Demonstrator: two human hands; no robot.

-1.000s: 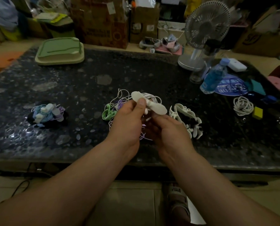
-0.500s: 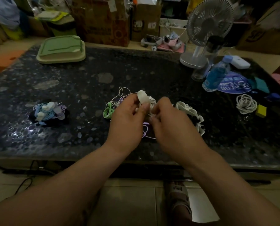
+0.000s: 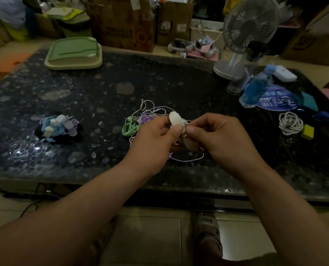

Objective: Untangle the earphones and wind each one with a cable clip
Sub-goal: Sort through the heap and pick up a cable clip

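Note:
A white cable clip (image 3: 176, 120) with a coiled white earphone cord is pinched between both hands above the table. My left hand (image 3: 154, 138) grips it with thumb and fingers from the left. From the right, my right hand (image 3: 219, 138) pinches the same clip and cord. Under the hands lies a tangle of green, purple and white earphones (image 3: 134, 123); a purple loop trails out toward me. A pile of wound earphones with clips (image 3: 58, 127) sits at the left. The spare clips are hidden behind my right hand.
The dark speckled table (image 3: 102, 93) carries a green lidded box (image 3: 73, 52) at the back left, a desk fan (image 3: 244, 33), a blue bottle (image 3: 255, 89) and a clear cup at the back right. A coiled white cable (image 3: 290, 123) and a yellow block (image 3: 308, 131) lie at the right.
The clip, held flat and open a second ago, is now folded round the white cord. My right hand moved up over the spare clips and now pinches the bundle.

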